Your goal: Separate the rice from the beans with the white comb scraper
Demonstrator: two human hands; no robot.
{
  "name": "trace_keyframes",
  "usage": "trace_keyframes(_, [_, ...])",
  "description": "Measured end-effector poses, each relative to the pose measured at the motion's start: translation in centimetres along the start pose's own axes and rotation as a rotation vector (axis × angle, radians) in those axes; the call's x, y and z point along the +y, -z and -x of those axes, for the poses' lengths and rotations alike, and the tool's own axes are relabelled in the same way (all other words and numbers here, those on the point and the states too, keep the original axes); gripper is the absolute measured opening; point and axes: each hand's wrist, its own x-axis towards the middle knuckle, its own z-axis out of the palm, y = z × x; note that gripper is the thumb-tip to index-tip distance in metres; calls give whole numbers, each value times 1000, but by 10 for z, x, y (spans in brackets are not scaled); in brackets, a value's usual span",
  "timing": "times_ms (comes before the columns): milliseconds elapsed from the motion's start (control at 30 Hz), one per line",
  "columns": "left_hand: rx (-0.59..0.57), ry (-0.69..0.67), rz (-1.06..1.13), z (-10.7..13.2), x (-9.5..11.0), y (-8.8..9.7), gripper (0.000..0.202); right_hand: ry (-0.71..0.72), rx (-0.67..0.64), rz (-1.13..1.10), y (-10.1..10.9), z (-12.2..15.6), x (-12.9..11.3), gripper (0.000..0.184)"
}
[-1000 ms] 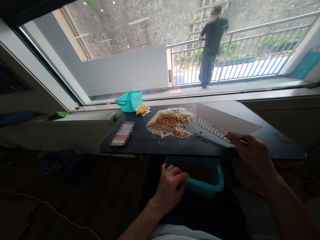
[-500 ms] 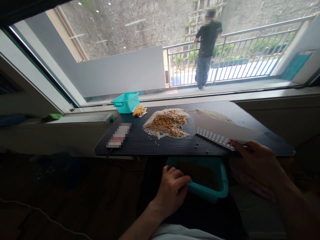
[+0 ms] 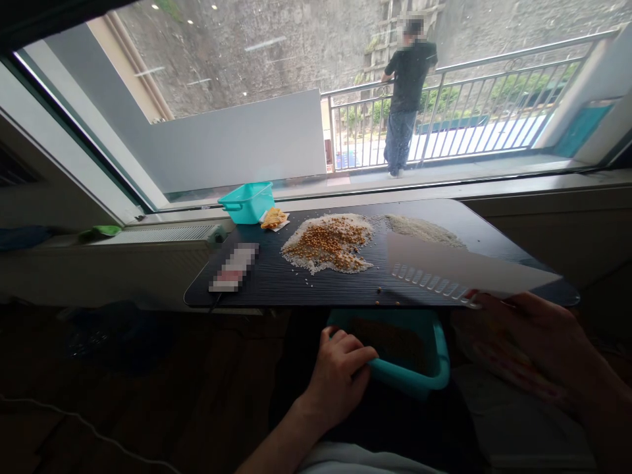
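My left hand point(image 3: 340, 368) has its fingers closed over the near left rim of a teal plastic tub point(image 3: 441, 372), which sits below the table's front edge with dark, unclear contents. In my right hand point(image 3: 538, 322), at the table's right front, is a thin white plastic sheet point(image 3: 459, 263) with a row of slots along its near edge. It slants over the right part of the tabletop. Left of it lies a pile of white rice mixed with yellow beans point(image 3: 323, 240). Behind the sheet is a smaller heap of rice point(image 3: 422, 229). A few loose beans point(image 3: 379, 290) lie by the front edge.
The dark table point(image 3: 296, 293) stands against a window. At its back left are a second teal tub point(image 3: 249, 203) and a yellowish snack on paper point(image 3: 274, 218). A blurred-out flat object point(image 3: 234, 266) lies at left. Outside, a person point(image 3: 409, 99) leans on a railing.
My right hand and the white sheet have moved right and a little toward me. A few loose beans near the front edge have shifted left. My left hand stays on the tub.
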Motion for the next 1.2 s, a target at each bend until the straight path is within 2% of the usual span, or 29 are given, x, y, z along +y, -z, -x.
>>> trace_keyframes(67, [10, -9, 6, 0, 0, 0, 25, 14, -10, 3, -6, -2, -3, 39])
trace_keyframes(200, [28, -8, 11, 2, -2, 3, 24, 112, -162, -94, -19, 1, 1, 41])
trace_keyframes(300, [61, 8, -15, 5, -4, 12, 25, 165, -247, -185, -26, 7, 2, 42])
trace_keyframes(400, [102, 25, -42, 11, -7, 24, 26, 225, -266, -199, -35, 6, -7, 42])
trace_keyframes(567, [135, 44, -65, 23, -15, 35, 26, 325, -256, -234, -66, -21, -27, 41])
trace_keyframes(733, [163, 76, -73, 25, -20, 32, 26, 370, -260, -203, -94, -46, -27, 35])
trace_keyframes(933, [169, 79, -65, 24, -19, 32, 27, 391, -288, -177, -99, -49, -21, 35])
trace_keyframes(1200, [157, 64, -58, 26, -20, 33, 23, 428, -371, -195, -92, -37, -15, 48])
